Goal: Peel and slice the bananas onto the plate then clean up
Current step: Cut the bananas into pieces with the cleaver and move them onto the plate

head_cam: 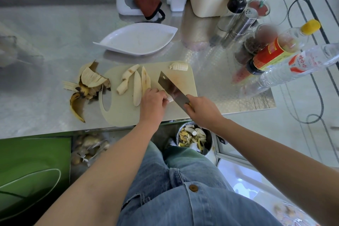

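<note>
– On the left, what's done?
– Peels lie beside the board; split bananas wait on it, and the plate behind holds nothing.
– Hands?
– Left hand pinches a piece at the cleaver; right hand grips its handle. Slicing, plating and cleanup remain.

Plate: 1. Cutting board: 1. Knife: 1. Banana strips on board: 4. Sliced stack, far right corner: 1. Banana piece under left hand: 1. Peel heap off left edge: 1.
</note>
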The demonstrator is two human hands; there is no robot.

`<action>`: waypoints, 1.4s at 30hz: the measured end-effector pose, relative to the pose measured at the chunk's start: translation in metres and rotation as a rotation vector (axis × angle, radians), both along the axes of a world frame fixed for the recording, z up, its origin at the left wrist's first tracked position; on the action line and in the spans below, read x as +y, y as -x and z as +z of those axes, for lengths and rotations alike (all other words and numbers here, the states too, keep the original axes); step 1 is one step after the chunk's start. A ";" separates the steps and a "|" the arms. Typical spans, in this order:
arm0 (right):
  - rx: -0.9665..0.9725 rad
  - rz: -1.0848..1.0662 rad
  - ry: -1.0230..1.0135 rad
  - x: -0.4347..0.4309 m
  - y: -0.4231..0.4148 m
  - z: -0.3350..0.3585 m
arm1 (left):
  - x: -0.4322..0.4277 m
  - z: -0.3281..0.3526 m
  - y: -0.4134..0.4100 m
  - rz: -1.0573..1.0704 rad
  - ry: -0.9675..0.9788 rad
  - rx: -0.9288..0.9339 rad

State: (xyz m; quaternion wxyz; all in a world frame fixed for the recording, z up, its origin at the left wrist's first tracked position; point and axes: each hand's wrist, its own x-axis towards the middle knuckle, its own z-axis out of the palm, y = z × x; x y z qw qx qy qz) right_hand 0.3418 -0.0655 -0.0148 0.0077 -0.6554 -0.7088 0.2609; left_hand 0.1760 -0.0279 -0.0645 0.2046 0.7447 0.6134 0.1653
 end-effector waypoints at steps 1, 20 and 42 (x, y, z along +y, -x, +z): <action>-0.008 -0.003 0.014 -0.001 0.000 -0.002 | 0.000 0.000 0.000 0.002 0.004 0.000; 0.007 0.022 -0.026 0.002 -0.003 -0.003 | -0.001 -0.001 0.001 0.023 -0.002 -0.005; 0.000 0.034 -0.037 0.000 -0.004 -0.002 | -0.002 0.000 -0.002 0.084 0.021 -0.011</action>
